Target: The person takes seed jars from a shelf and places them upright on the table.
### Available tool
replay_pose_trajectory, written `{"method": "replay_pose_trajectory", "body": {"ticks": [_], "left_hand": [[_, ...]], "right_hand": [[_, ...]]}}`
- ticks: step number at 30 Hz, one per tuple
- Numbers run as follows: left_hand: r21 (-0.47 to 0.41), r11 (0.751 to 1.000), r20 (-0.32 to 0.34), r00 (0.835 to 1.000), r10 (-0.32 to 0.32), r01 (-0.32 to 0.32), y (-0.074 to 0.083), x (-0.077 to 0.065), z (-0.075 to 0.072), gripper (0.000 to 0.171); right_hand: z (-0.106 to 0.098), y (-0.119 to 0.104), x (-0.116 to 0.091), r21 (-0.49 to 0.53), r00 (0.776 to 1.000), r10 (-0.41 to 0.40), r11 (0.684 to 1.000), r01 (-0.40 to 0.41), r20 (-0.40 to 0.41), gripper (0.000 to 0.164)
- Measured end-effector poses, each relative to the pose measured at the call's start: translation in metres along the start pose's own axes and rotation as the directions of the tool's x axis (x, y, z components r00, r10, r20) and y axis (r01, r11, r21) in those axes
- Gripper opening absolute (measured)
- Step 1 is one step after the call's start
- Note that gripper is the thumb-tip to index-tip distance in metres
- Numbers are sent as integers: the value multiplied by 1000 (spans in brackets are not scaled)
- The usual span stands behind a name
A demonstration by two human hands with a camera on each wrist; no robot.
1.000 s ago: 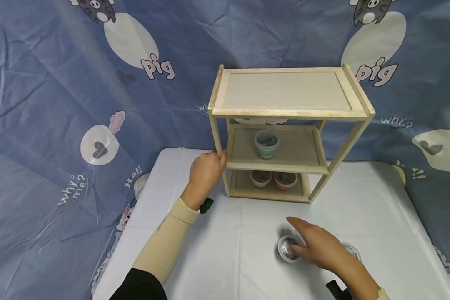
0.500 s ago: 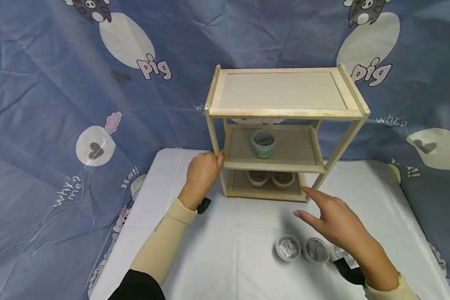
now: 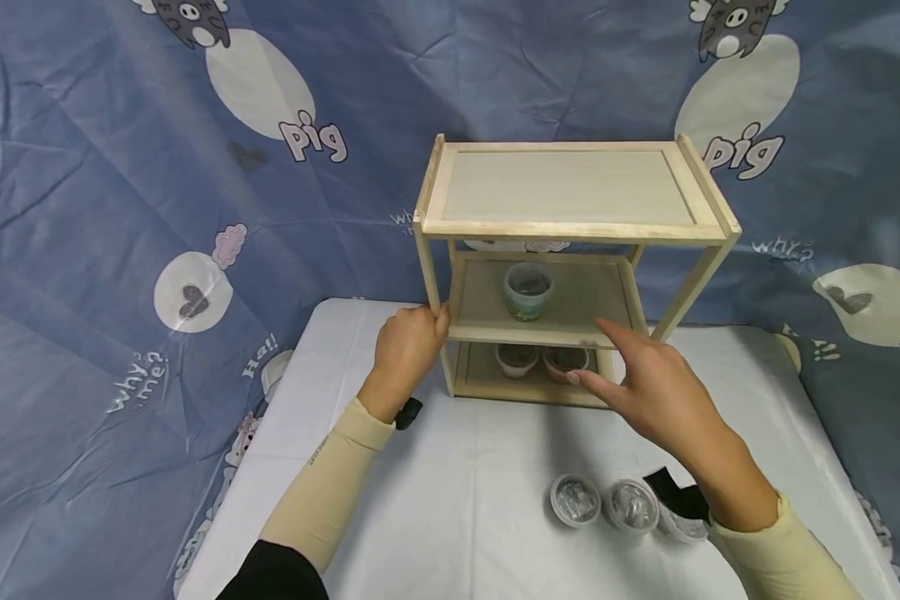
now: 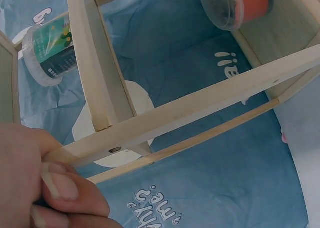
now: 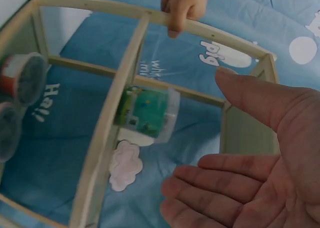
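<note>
Plainly, the head view shows us a three-tier wooden rack (image 3: 570,187) on the far part of the white-covered worktop (image 3: 412,517). The left grip (image 3: 410,343) is closed round the rack's left front upright (image 3: 427,267). The right grip (image 3: 652,379) is spread wide, thumb and forefinger well apart, holding nothing. We find the green-labelled plastic tub (image 3: 527,293) upright on the middle shelf (image 3: 588,287), to the left and far side of the right grip, not touching it. Two tubs (image 3: 517,359) stand side by side on the bottom shelf (image 3: 487,385), and three clear tubs (image 3: 631,505) sit in a row on the near worktop.

In the left wrist view, we see curled fingers around the upright beside the middle shelf. We judge the wood stiff and fairly light, so a steady hold there should suit it.

The right wrist view gives us thumb and straight fingers parted, with the green-labelled plastic tub beyond their tips. It looks light, smooth and perhaps slippery, its thin wall likely to flex; we would take it round the labelled side, squeezing gently.
</note>
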State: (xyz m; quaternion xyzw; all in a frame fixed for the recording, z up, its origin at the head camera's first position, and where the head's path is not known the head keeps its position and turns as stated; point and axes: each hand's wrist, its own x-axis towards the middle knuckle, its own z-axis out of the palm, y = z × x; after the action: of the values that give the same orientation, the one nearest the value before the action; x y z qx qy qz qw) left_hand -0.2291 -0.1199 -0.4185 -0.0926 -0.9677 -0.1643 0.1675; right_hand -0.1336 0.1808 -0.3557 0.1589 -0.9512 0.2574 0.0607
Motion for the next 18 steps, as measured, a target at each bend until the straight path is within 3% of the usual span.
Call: {"method": "replay_pose_trajectory", "body": {"ticks": [11, 18], "left_hand": [[-1, 1000, -17, 1000, 10, -10, 0, 0, 1, 60], [0, 1000, -30, 999, 26, -26, -2, 0, 0, 59]], "right_hand": [[-1, -6, 41, -30, 1000, -16, 999, 15, -11, 78], [7, -2, 67, -34, 996, -83, 996, 82, -39, 79]]}}
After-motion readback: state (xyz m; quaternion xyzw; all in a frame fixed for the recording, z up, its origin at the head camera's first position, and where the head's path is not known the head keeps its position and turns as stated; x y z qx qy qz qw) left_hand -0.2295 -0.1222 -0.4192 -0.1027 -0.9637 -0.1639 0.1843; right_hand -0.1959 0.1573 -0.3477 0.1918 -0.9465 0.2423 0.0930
